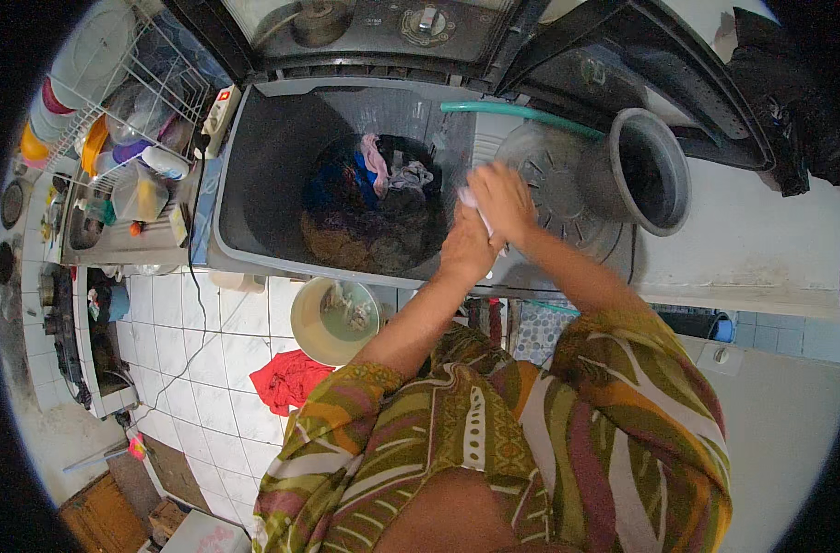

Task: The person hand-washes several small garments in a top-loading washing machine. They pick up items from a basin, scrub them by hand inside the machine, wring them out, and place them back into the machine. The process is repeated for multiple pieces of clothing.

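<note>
Over the divider of a twin-tub washing machine point(309, 271), my left hand point(470, 242) and my right hand point(503, 200) are pressed together around a small pale cloth point(470, 198). Both hands are closed on it, and most of the cloth is hidden between them. In the wash tub to the left, clothes point(375, 207) lie in dark water, a pink piece and a whitish one on top. Right of my hands is the round lid point(555, 173) of the spin side, with a grey bucket point(652, 124) tilted on its side there.
A green hose point(517, 108) crosses behind my hands. The raised machine lid point(669, 83) stands at the back right. On the tiled floor are a pail with water and cloth point(299, 318) and a red cloth point(288, 380). A power strip point(219, 121) and dish rack point(150, 76) are left.
</note>
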The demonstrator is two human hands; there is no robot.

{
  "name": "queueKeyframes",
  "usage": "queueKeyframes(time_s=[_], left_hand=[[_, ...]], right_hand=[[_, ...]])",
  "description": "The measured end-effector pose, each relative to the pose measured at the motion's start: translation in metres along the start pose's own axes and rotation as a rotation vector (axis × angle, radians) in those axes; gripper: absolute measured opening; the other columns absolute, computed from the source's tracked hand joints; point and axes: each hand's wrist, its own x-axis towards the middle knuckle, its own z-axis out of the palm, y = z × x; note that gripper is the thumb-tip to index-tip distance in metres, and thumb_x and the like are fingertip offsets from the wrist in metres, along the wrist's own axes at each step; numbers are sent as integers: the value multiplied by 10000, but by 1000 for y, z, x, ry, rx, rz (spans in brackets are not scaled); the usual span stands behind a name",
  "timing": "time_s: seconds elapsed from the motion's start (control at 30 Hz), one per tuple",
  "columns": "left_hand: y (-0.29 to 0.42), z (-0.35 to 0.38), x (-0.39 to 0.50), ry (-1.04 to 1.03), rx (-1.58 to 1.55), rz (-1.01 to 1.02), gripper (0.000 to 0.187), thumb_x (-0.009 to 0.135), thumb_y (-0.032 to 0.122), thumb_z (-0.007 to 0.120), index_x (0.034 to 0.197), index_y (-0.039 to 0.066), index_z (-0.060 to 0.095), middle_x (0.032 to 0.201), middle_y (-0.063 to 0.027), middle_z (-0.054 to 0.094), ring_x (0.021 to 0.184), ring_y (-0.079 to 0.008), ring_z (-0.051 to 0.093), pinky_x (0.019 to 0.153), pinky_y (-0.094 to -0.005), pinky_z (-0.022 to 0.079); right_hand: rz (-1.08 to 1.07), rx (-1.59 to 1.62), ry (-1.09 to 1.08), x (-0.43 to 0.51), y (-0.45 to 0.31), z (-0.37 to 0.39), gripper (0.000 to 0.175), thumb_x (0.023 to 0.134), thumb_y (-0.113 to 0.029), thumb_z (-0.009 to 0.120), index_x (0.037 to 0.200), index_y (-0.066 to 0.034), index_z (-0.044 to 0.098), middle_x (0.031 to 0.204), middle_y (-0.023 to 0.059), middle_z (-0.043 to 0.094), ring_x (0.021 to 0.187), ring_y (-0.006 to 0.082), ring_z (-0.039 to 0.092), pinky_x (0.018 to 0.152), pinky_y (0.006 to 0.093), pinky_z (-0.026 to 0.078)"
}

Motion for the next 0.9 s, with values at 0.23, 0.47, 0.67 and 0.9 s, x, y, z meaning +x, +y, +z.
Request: queueKeyframes(time_s=[0.23, 0.47, 0.67, 0.9], left_hand=[[-5, 17, 9, 92, 0, 122, 789, 808, 257, 589, 1323, -124, 130, 1336, -357, 255, 1158, -465, 413, 939, -437, 411], [-6, 3, 0, 16, -86, 43, 806, 805, 245, 598, 1331, -127, 113, 1350, -346, 245, 1157, -471, 411, 966, -433, 390], [-8, 22, 12, 198, 24, 163, 833, 793, 227, 611, 1364, -85, 90, 1381, -296, 249, 1209, -428, 384, 966, -437, 387], [-9, 9, 6, 125, 26, 92, 727, 835, 243, 535, 1344, -88, 137, 1352, -317, 276, 1166, -453, 408, 946, -441, 399]], right_hand=[[-67, -5, 163, 35, 12, -1, 184, 790, -217, 615, 715, -69, 536, 842, 142, 538, 798, 342, 518, 699, 447, 403], [-204, 64, 103, -24, 0, -14, 177, 824, -210, 558, 755, -49, 584, 898, 139, 557, 841, 343, 519, 727, 446, 397], [-97, -86, 67, 40, 7, -8, 225, 817, -256, 553, 756, -43, 593, 844, 167, 565, 835, 362, 527, 734, 458, 413], [-62, 152, 27, -17, -4, -11, 270, 818, -299, 567, 744, -40, 584, 806, 167, 549, 816, 367, 525, 711, 472, 403]])
